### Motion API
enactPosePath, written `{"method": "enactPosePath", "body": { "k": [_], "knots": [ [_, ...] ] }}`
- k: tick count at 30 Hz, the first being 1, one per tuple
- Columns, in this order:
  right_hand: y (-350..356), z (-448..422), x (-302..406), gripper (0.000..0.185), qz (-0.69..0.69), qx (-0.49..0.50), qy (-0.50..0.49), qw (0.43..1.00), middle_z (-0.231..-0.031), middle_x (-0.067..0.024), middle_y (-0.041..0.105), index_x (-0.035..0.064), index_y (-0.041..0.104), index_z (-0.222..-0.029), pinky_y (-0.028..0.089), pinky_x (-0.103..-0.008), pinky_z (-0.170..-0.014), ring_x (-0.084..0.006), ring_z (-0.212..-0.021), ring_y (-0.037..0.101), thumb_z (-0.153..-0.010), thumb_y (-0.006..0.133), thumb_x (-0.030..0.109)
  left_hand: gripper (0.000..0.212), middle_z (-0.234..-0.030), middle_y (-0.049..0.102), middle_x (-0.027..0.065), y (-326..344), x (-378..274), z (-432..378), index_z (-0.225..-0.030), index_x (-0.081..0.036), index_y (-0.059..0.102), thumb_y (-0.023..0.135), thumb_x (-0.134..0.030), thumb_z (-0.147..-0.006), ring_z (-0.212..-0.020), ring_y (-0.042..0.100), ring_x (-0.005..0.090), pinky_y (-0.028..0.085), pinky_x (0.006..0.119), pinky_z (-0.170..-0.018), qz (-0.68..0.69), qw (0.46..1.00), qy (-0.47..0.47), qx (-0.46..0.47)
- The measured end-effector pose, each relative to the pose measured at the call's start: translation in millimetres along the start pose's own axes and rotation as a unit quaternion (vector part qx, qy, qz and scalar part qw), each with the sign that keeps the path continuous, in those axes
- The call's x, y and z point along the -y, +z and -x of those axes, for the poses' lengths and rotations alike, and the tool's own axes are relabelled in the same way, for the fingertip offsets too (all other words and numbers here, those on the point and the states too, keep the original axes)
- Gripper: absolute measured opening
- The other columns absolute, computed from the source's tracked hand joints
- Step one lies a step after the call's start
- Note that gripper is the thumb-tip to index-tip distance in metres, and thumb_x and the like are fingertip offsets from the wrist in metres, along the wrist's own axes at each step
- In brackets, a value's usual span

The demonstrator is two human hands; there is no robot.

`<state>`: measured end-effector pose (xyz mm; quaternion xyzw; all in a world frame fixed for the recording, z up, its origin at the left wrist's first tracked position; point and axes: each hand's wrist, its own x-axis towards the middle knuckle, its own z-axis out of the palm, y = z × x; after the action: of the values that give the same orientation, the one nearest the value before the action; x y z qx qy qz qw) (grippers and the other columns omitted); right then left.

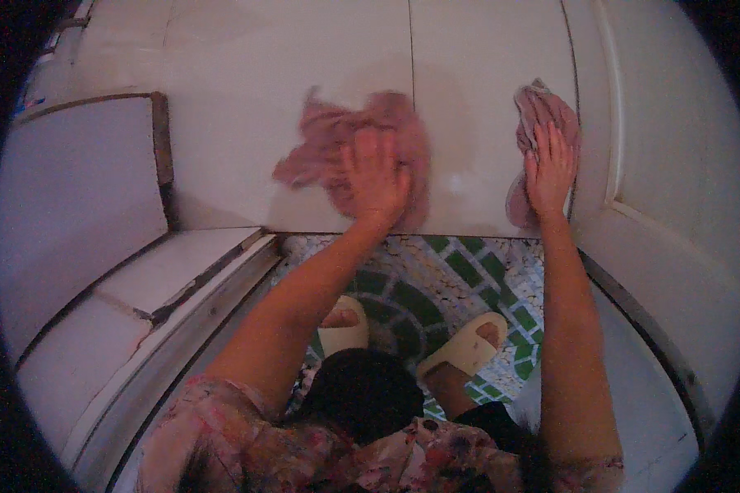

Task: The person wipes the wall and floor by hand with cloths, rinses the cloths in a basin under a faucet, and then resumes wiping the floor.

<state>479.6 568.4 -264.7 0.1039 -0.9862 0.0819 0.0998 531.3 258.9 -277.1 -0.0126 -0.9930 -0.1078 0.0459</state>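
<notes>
My left hand (376,172) presses flat, with fingers a little apart, on a crumpled pink cloth (320,138). Hand and cloth both look blurred. This cloth spreads over large pale floor tiles (246,123) and partly covers a dark seam between two of them. Farther right, my right hand (552,166) lies on a second pink cloth (533,105), bunched and narrower, with a greyish tip. That cloth sits along the right edge of the tiles, beside a white panel. What is under my palms is hidden.
A white panelled surface, perhaps a door (672,123), rises at the right. At left stands a white wall section (92,166) with a dark end edge, above chipped ledge tiles (191,265). My feet in cream slippers (468,345) are on a green-and-white patterned floor (407,299).
</notes>
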Motion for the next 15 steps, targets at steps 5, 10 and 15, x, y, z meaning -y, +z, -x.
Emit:
{"method": "enactPosePath", "body": {
  "k": [5, 10, 15],
  "knots": [
    [-10.1, 19.1, 0.6, 0.052, -0.046, 0.008, 0.022, 0.999, -0.144, -0.0149, 0.038, 0.0115, 0.042, -0.138, 0.024, -0.0490, -0.109, -0.0351, -0.132, 0.035, -0.088, 0.053, 0.019, 0.066, -0.147, 0.032, 0.0150, -9.6, -37.1, 9.2, -0.141, -0.010, 0.037, 0.057, -0.034, -0.083, -0.140, 0.024, 0.0306, 0.013, 0.053, -0.113, 0.103, 0.966, 0.222, 0.087],
    [-0.4, 112.5, 62.6, 0.055, 0.029, -0.059, 0.177, 0.982, -0.145, -0.0168, 0.036, 0.0102, 0.040, -0.140, 0.021, -0.0546, -0.109, -0.0365, -0.134, 0.032, -0.088, 0.053, 0.022, 0.068, -0.147, 0.034, 0.0134, -11.5, -21.4, 61.7, -0.141, -0.012, 0.036, 0.058, -0.035, -0.082, -0.139, 0.027, 0.0279, 0.014, 0.052, -0.113, 0.091, 0.927, 0.333, 0.148],
    [4.7, 108.6, 132.0, 0.056, 0.055, -0.049, 0.246, 0.966, -0.145, -0.0158, 0.036, 0.0122, 0.042, -0.138, 0.021, -0.0518, -0.110, -0.0345, -0.134, 0.031, -0.085, 0.056, 0.023, 0.067, -0.148, 0.034, 0.0113, -17.7, -7.9, 52.9, -0.141, -0.015, 0.038, 0.059, -0.035, -0.081, -0.139, 0.028, 0.0264, 0.017, 0.052, -0.112, 0.106, 0.918, 0.345, 0.162]
  ]
}}
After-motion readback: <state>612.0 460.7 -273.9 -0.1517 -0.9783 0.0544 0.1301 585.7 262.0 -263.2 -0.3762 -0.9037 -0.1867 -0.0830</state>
